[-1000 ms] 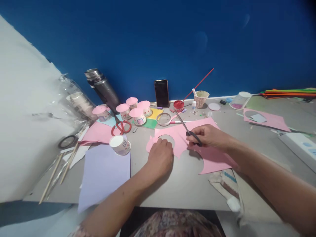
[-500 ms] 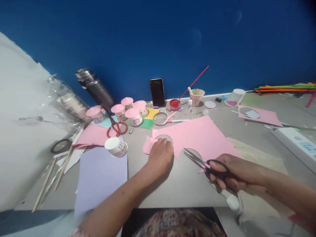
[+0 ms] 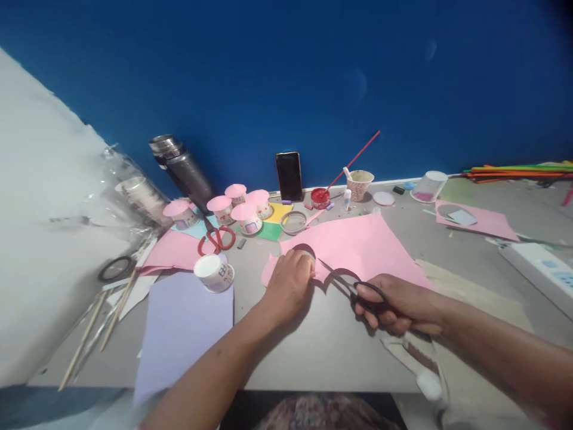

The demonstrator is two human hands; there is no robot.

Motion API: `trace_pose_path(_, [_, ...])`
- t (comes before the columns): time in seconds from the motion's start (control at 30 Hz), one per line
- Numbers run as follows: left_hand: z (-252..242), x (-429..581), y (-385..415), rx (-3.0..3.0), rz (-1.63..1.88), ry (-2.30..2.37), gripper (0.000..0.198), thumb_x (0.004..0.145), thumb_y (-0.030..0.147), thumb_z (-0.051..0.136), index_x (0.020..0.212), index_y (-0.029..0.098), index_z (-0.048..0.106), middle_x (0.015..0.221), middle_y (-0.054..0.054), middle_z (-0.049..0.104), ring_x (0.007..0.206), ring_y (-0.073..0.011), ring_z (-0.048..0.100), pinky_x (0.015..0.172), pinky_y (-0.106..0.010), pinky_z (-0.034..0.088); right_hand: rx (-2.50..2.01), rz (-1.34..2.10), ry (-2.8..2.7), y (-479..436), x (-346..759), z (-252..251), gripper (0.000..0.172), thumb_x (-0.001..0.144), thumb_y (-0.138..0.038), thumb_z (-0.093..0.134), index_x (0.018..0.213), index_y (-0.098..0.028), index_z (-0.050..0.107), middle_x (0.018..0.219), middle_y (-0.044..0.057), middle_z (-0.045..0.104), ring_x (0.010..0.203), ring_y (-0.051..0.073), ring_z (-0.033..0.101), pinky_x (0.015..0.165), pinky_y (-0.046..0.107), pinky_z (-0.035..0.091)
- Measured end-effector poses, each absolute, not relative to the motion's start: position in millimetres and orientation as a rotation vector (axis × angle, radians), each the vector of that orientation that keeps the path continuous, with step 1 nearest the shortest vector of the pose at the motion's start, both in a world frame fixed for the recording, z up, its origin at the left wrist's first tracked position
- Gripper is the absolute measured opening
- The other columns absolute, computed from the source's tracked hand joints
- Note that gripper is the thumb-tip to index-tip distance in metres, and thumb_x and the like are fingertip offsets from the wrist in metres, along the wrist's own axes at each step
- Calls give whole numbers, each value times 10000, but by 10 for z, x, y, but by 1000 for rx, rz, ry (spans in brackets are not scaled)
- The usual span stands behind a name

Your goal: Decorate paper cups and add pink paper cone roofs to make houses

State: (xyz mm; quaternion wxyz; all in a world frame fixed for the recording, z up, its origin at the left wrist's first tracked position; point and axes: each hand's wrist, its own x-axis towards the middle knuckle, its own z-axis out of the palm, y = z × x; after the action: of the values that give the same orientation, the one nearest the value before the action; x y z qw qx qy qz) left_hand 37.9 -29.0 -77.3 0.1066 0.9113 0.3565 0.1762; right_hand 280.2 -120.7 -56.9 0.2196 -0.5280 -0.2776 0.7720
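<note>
My left hand is closed at the left part of a large pink paper sheet, its fingertips mostly hidden behind the knuckles. Round cut-outs notch the sheet's near edge. Black-handled scissors are in my right hand, fingers through the loops. Their blades point left toward my left hand, with the tips close to the paper beside it. A small pink piece shows just left of my left hand.
Left are a lilac sheet, a white paper cup, red-handled scissors and several cups with pink tops. Behind stand a flask, a phone and a red paint pot. A power strip lies right.
My right hand has brought the scissors left, toward my left hand. The blades look more closed. My left hand stays at the pink paper, and the view has shifted slightly.
</note>
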Motion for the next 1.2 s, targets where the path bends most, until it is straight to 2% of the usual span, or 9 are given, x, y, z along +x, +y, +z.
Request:
trace_pose_path(0.2, [-733,368,-266,2631,585,1033,201,1020,180,477,826,221,514,870,-49,621,840,-233,540,766,-379,363,-1463,2039,-903,-1223,2780,-600,632,677,-725,854,726,-136,629,542,-13,597,386,-2,246,363,159,100])
trace_pose_path(0.47, [-714,372,-297,2476,690,961,259,1038,336,474,810,222,516,847,-52,621,832,-235,538,805,-396,399,-1488,1950,-915,-1134,2750,-599,559,735,-666,843,765,-148,636,595,4,645,397,10,267,371,169,131])
trace_pose_path(0.67, [-432,326,-147,1405,1193,903,219,957,385,643,845,236,528,701,28,574,711,-166,582,736,-321,468,-1232,1938,-747,-1086,2753,-566,630,690,-701,881,821,-119,678,630,1,633,443,5,275,380,136,177])
trace_pose_path(0.77, [-341,299,-8,989,1325,725,269,828,264,761,828,236,493,601,78,482,608,-124,512,678,-276,463,-1228,2077,-780,-1106,2669,-552,677,690,-749,852,829,-106,692,641,38,658,454,19,319,367,126,201])
trace_pose_path(0.93, [-123,337,15,755,1321,644,404,770,66,693,713,217,323,621,67,458,559,-82,456,583,-208,426,-1260,2177,-849,-1040,2476,-564,600,787,-703,798,835,-118,673,629,43,658,453,27,314,350,113,213])
trace_pose_path(1.03, [54,287,-55,745,1297,640,424,775,60,668,683,210,282,620,66,426,499,-57,370,490,-173,321,-1249,2177,-901,-957,2416,-544,546,843,-649,766,834,-110,679,645,45,659,459,27,316,349,112,212])
trace_pose_path(1.1, [133,138,-157,823,1210,680,402,804,105,678,664,202,313,627,67,428,466,-44,282,445,-175,236,-1280,2133,-991,-906,2412,-525,514,860,-614,767,824,-109,679,656,51,669,457,29,323,346,116,207])
trace_pose_path(1.17, [147,-104,-333,1022,989,769,259,848,162,678,702,193,467,612,75,430,462,-48,244,453,-177,232,-1324,2095,-1031,-860,2428,-514,483,868,-590,771,819,-119,672,658,39,667,442,28,307,339,126,200])
trace_pose_path(1.2, [131,-245,-449,1166,809,819,210,884,216,681,729,193,542,581,73,432,471,-58,287,471,-177,258,-1348,2092,-1017,-840,2438,-515,474,873,-587,765,818,-127,668,653,26,656,432,27,290,335,132,198])
